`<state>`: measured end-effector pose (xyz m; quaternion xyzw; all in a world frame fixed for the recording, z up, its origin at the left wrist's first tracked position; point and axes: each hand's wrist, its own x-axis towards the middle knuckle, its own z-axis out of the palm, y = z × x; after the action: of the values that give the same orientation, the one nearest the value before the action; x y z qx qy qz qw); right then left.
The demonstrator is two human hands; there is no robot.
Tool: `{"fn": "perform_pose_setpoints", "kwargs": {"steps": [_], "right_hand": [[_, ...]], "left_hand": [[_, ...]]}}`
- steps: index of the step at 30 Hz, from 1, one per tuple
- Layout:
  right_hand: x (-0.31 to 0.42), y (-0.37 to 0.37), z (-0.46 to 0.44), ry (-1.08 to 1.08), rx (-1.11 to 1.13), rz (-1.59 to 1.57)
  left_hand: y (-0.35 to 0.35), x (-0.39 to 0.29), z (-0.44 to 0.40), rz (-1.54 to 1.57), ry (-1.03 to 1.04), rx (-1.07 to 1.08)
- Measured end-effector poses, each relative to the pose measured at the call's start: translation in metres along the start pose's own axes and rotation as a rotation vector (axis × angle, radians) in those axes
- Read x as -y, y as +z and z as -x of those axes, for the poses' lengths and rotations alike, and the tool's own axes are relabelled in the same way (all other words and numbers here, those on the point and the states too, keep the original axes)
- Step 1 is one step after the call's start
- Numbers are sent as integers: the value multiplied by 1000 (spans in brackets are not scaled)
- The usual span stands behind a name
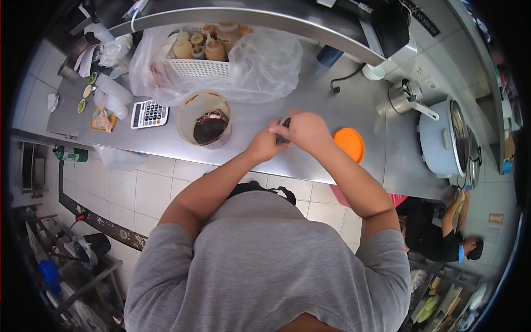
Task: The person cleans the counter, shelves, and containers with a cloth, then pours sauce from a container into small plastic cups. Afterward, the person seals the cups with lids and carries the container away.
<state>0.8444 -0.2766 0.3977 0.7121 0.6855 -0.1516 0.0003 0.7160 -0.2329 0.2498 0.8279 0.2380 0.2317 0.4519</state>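
Over the steel counter, my left hand [264, 146] and my right hand [307, 131] meet around a small dark object [284, 125], possibly a bottle or jar; its kind is mostly covered by my fingers. My left fingers wrap its lower part, while the right hand closes on its upper side. To the left stands a clear round tub [184, 125] with dark brown liquid and a pale patch on its surface. An orange round lid [349, 145] lies flat just right of my right hand.
A white basket [200, 68] of sauce bottles sits in clear plastic [264, 69] at the back. A calculator [149, 114] lies left of the tub. Far right are a metal pot [399, 98] and a large pale cooker [434, 138]. Another person [434, 232] works beyond the counter's right end.
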Motion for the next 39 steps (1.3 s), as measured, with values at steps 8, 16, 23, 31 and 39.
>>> {"fn": "perform_pose_setpoints", "kwargs": {"steps": [8,16,23,31,39], "right_hand": [[-3,-18,20,168,65,-89],[-10,8,21,209,-15,-326],[-29,44,24,-217,-504,-649],[-71,-20,60,-358,-472,-1752],[-3,-54,5,-1409,292,-1616]], "left_hand": [[-11,-24,-3,144,-263,-12],[-2,-16,-3,145,-216,-107],[-1,2,-11,247,-128,-145],[-80,-121,2,834,-111,160],[-51,-175,-5,1603,-17,910]]}}
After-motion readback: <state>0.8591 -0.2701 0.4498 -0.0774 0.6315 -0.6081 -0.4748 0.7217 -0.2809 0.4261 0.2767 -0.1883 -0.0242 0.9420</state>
